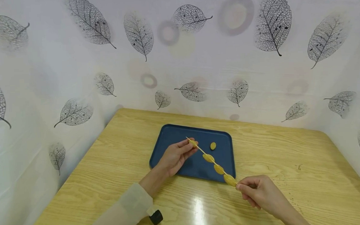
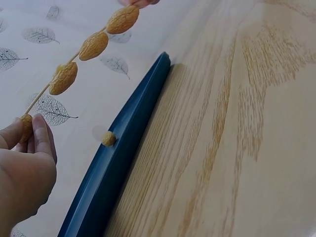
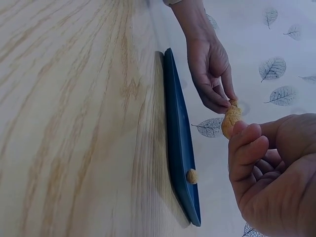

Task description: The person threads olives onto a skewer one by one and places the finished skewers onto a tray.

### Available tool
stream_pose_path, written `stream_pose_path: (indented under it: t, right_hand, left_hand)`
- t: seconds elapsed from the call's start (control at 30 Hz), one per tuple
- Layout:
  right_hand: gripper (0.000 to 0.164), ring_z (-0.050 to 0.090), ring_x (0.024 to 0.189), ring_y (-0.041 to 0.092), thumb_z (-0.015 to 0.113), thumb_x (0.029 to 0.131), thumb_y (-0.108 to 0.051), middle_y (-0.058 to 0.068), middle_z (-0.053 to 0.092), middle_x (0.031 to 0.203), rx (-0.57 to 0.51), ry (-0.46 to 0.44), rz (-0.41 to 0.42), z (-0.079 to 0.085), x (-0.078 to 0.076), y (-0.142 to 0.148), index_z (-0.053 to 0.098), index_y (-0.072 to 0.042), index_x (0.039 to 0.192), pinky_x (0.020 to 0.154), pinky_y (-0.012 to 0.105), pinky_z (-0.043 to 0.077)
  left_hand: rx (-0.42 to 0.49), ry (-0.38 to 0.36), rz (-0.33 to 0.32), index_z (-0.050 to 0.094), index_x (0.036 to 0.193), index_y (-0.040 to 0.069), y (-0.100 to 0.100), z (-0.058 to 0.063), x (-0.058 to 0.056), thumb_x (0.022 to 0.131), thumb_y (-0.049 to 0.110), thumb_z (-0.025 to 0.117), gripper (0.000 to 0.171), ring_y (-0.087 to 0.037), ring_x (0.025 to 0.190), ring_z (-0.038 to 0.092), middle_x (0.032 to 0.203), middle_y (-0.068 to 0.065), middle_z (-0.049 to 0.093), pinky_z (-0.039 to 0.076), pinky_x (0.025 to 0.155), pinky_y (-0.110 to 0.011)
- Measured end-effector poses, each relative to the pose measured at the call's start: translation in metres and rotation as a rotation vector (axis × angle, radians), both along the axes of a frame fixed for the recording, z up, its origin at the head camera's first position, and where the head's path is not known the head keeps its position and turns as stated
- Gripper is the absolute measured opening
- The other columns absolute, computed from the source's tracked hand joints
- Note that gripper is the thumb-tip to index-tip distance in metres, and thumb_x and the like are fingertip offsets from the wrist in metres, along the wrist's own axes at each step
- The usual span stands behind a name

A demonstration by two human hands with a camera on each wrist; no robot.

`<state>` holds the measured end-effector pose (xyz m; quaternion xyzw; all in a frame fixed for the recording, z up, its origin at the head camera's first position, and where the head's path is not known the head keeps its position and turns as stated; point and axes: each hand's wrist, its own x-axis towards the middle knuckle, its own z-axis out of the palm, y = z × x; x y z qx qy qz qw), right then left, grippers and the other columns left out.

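A thin wooden skewer (image 1: 201, 150) slants between my two hands above the tray. Three wrinkled yellow dried fruits, the middle one (image 1: 219, 169) among them, are threaded along its lower part. My left hand (image 1: 173, 157) pinches another such dried fruit (image 2: 25, 127) near the upper end, where the skewer's tip sticks out past the fingers. At the lower end, my right hand (image 1: 260, 193) grips the skewer between thumb and fingers, right beside the lowest fruit (image 1: 230, 180). One loose dried fruit (image 1: 213, 146) lies in the blue tray (image 1: 175, 134).
The tray stands on a wood-grain table (image 1: 124, 145). A pale curtain (image 1: 184, 68) printed with leaves hangs behind and beside the table. A small black object (image 1: 156, 217) is attached at the left sleeve (image 1: 135, 201).
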<state>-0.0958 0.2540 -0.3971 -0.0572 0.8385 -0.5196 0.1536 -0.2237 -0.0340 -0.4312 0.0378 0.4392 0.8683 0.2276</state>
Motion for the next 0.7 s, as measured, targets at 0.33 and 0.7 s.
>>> stream_pose_path:
  t: [0.33,0.7]
  right_hand:
    - [0.025,0.046,0.046,0.007,0.069,0.101,-0.019,0.005,0.059,0.063,0.006,-0.004,-0.016,-0.0001,-0.0005,-0.0023,0.074,0.004,0.093,0.038,0.020,0.041]
    - [0.026,0.045,0.046,0.007,0.068,0.102,-0.019,0.005,0.058,0.062,0.002,-0.010,-0.016,0.0006,-0.0008,-0.0041,0.073,0.005,0.092,0.039,0.018,0.039]
  left_hand:
    - [-0.005,0.000,0.000,0.041,0.149,-0.015,0.0005,-0.0007,0.0027,0.107,-0.002,0.051,0.044,-0.033,0.137,0.052,0.145,-0.025,0.052,0.052,0.107,-0.030]
    - [0.006,-0.009,-0.003,0.041,0.149,-0.015,0.0021,-0.0006,0.0042,0.107,-0.003,0.051,0.045,-0.029,0.132,0.057,0.134,-0.017,0.061,0.052,0.106,-0.030]
